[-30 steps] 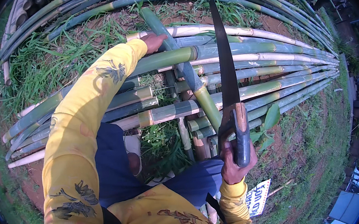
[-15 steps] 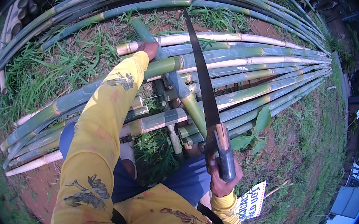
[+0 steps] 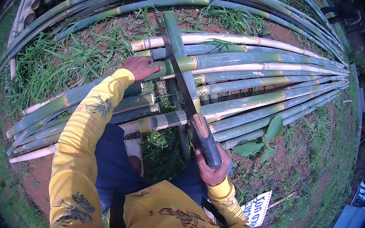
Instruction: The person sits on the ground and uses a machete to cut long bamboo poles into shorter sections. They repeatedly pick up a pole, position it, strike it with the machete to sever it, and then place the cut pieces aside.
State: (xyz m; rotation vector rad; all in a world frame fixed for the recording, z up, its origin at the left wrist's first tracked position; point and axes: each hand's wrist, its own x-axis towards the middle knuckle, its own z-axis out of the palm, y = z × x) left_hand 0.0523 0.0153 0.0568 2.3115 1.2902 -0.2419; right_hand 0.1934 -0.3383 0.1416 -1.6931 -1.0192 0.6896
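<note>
My right hand (image 3: pixel 214 166) is closed around the dark handle of a handsaw (image 3: pixel 180 76). Its long blade points away from me and passes over a long green bamboo pole (image 3: pixel 239 59). My left hand (image 3: pixel 141 68) grips that pole just left of the blade, thumb stretched toward the saw. Beneath the pole lies a shorter bamboo crosspiece (image 3: pixel 173 28), running away from me and partly covered by the blade. Whether the teeth touch the pole, I cannot tell.
Several bamboo poles (image 3: pixel 252 102) fan toward the right, with cut ends (image 3: pixel 146 111) at left. More long poles (image 3: pixel 135 6) lie at the far side. A leafy sprig (image 3: pixel 265 138) and a printed sign (image 3: pixel 258 208) are at right. Grass (image 3: pixel 83 57) surrounds them.
My left hand has let go of the crosspiece and taken hold of the long pole. The crosspiece has swung straighter. The saw has moved left and tilted across the pole.
</note>
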